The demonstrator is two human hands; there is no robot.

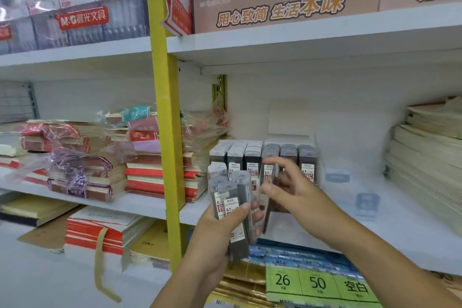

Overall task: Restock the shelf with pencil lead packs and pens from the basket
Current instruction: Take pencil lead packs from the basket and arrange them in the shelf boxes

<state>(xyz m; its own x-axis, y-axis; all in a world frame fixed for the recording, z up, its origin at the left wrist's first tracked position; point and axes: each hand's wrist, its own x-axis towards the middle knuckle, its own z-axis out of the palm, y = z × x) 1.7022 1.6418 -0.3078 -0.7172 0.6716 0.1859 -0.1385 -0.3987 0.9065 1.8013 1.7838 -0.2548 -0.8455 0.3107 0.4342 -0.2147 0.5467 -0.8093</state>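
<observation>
My left hand (pixel 220 230) grips a fanned bundle of pencil lead packs (pixel 231 205), dark with clear tops and white 0.7 labels. My right hand (pixel 292 190) pinches a single lead pack (pixel 272 192) seen edge-on, just right of the bundle. Both hands hover in front of the white shelf (pixel 375 222). Behind them, rows of lead packs (pixel 262 157) stand upright in a display box on that shelf. No basket or pens are in view.
A yellow upright post (pixel 165 132) divides the shelving. Stacks of red notebooks (pixel 160 172) lie left of the display box, cream paper stacks (pixel 425 157) at the right. Clear dividers with blue labels (pixel 367 202) stand on the shelf. Blue packs and green price tags (pixel 320 282) lie below.
</observation>
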